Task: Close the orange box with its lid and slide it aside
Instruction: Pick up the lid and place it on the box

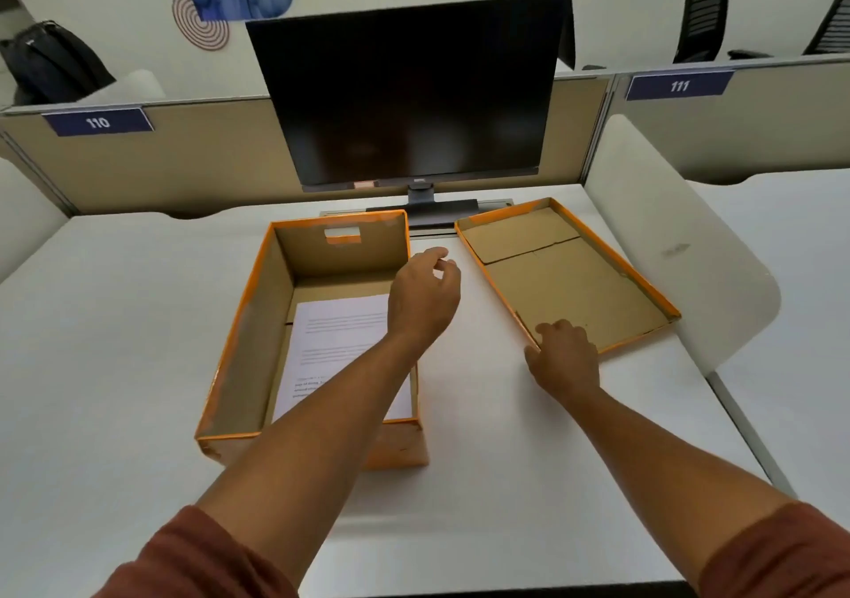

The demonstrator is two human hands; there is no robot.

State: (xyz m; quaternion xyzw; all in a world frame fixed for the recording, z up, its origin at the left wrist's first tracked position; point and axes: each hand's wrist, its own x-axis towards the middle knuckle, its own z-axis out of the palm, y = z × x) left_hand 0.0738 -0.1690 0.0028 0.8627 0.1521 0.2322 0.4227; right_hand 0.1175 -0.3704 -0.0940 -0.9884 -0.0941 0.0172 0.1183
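Observation:
The orange box (239,335) stands open on the white desk, with a printed sheet of paper (331,335) lying on its bottom. Its lid (565,275) rests upside down to the right of the box, brown inside facing up. My left hand (423,298) hovers over the box's right wall, fingers loosely curled and holding nothing. My right hand (563,358) is at the lid's near left corner, fingers resting on the rim; whether it grips the rim I cannot tell.
A dark monitor (409,96) stands behind the box and lid, its base (427,211) close to both. A white side divider (680,248) rises just right of the lid. Beige partitions close off the back of the desk (115,321).

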